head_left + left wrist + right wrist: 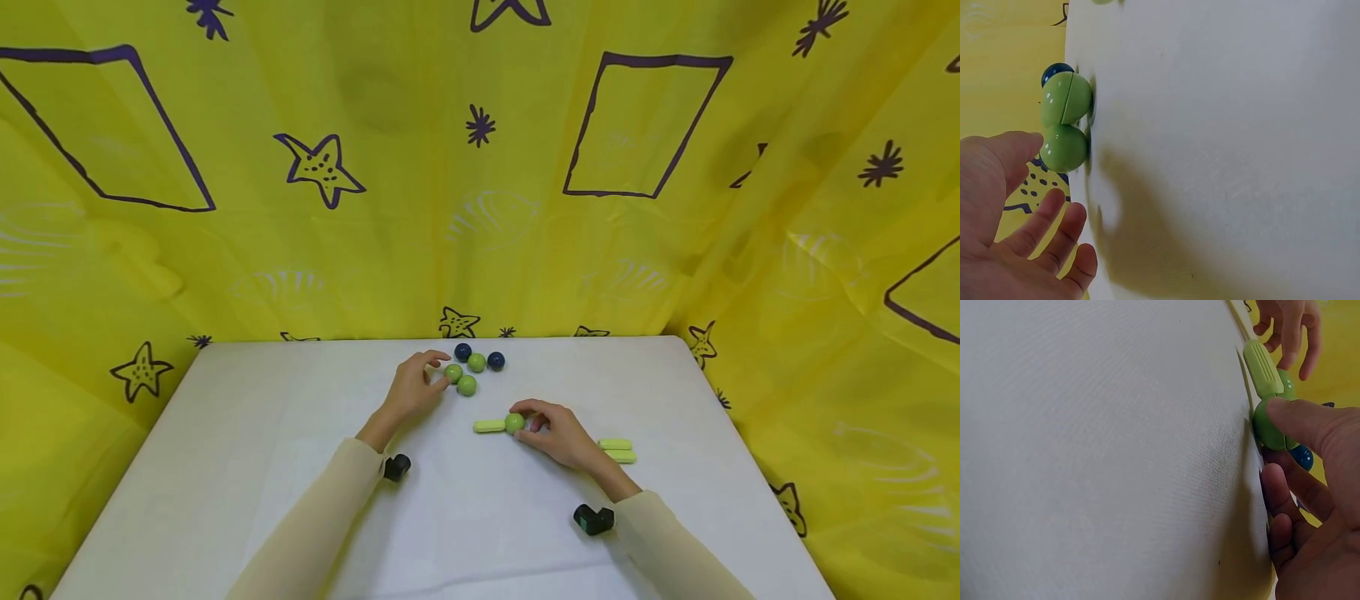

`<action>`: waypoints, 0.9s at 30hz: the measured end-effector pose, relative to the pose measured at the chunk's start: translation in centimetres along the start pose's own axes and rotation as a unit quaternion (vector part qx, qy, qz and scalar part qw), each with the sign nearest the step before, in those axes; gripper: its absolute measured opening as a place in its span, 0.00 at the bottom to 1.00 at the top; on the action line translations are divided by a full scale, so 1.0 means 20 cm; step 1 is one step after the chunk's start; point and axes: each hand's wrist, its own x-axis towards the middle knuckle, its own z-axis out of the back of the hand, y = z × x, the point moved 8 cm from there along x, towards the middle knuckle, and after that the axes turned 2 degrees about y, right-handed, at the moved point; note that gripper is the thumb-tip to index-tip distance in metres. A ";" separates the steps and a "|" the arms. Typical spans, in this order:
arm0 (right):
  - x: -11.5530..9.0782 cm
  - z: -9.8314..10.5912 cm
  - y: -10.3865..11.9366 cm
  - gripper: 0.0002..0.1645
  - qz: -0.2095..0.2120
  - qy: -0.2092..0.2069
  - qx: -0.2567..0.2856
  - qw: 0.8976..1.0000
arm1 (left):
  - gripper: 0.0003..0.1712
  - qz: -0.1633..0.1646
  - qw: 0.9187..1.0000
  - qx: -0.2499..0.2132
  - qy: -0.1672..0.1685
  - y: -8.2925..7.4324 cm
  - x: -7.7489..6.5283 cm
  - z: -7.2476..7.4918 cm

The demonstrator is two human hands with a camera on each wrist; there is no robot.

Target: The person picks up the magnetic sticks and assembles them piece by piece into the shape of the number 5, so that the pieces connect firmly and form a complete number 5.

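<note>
The right hand [558, 435] has thumb and fingers narrowed in a pinch on 1 glossy, plastic-looking green ball [514, 423], near the middle of the white tabletop [262, 467], and look, the end of a pale yellow-green ridged rod [488, 426] is right up against it! Is it plugged in? Can't tell from here; the join is too tight to read. So call it 1 ball and 1 rod brought together, the pairing looking just about made, and that seems to be the whole score. Plenty left: 2 matching pale rods [618, 451] lie side by side by the right wrist, apart from any ball, and 5 loose balls cluster toward the far edge, 3 of them green and 2 shiny dark blue balls [496, 361]. Over there, the left hand [411, 387], thumb and fingers spread, gripping nothing, frames the nearest loose green ball [453, 374]; whether the thumb touches it, I can't say. Early stages, by my reckoning!
</note>
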 end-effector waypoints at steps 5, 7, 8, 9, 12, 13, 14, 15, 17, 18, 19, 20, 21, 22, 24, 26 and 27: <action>0.00 -0.01 -0.01 0.20 -0.002 0.003 0.007 1.000 | 0.21 0.001 1.000 -0.007 0.012 0.03 0.02 -0.02; 0.00 -0.01 -0.02 0.20 -0.003 0.004 0.006 1.000 | 0.20 -0.003 1.000 -0.008 0.017 0.03 0.02 -0.03; 0.00 -0.01 -0.02 0.20 -0.005 0.004 0.006 1.000 | 0.20 -0.002 1.000 -0.007 0.020 0.04 0.02 -0.03; 0.00 -0.01 -0.02 0.20 -0.007 0.005 0.005 1.000 | 0.20 -0.003 1.000 -0.007 0.022 0.04 0.02 -0.03; 0.00 0.00 -0.02 0.20 -0.009 0.005 0.002 1.000 | 0.19 -0.005 1.000 -0.001 0.029 0.04 0.03 -0.04; 0.00 0.00 -0.01 0.20 -0.009 0.005 0.002 1.000 | 0.19 -0.007 1.000 0.001 0.031 0.04 0.03 -0.04; 0.00 0.00 -0.01 0.21 -0.009 0.005 0.002 1.000 | 0.19 -0.007 0.999 0.004 0.033 0.04 0.04 -0.04; 0.00 0.00 -0.01 0.21 -0.009 0.005 0.001 1.000 | 0.19 -0.008 0.999 0.005 0.034 0.03 0.04 -0.04; 0.00 0.00 -0.01 0.20 -0.008 0.004 0.001 1.000 | 0.19 -0.010 0.999 0.007 0.036 0.03 0.04 -0.04; 0.00 0.00 -0.01 0.20 -0.008 0.004 0.000 1.000 | 0.19 -0.011 0.999 0.006 0.036 0.03 0.04 -0.04; 0.00 0.00 -0.01 0.20 -0.008 0.004 0.000 1.000 | 0.19 -0.011 0.999 0.005 0.035 0.03 0.04 -0.04; 0.00 0.00 -0.01 0.20 -0.008 0.004 0.001 1.000 | 0.18 -0.012 0.999 0.005 0.034 0.03 0.04 -0.04; 0.00 0.00 -0.01 0.20 -0.008 0.005 0.001 1.000 | 0.18 -0.015 0.999 0.005 0.032 0.03 0.05 -0.04; 0.00 0.00 -0.01 0.20 -0.008 0.005 0.001 1.000 | 0.18 -0.015 0.999 0.005 0.030 0.03 0.05 -0.04; 0.00 0.00 -0.01 0.21 -0.008 0.005 0.003 1.000 | 0.18 -0.017 1.000 0.006 0.024 0.04 0.05 -0.04; 0.00 0.00 -0.01 0.21 -0.006 0.005 0.003 1.000 | 0.18 -0.013 1.000 0.009 0.019 0.05 0.06 -0.04; 0.00 0.00 -0.01 0.21 -0.006 0.006 0.003 1.000 | 0.18 -0.011 1.000 0.010 0.016 0.05 0.06 -0.04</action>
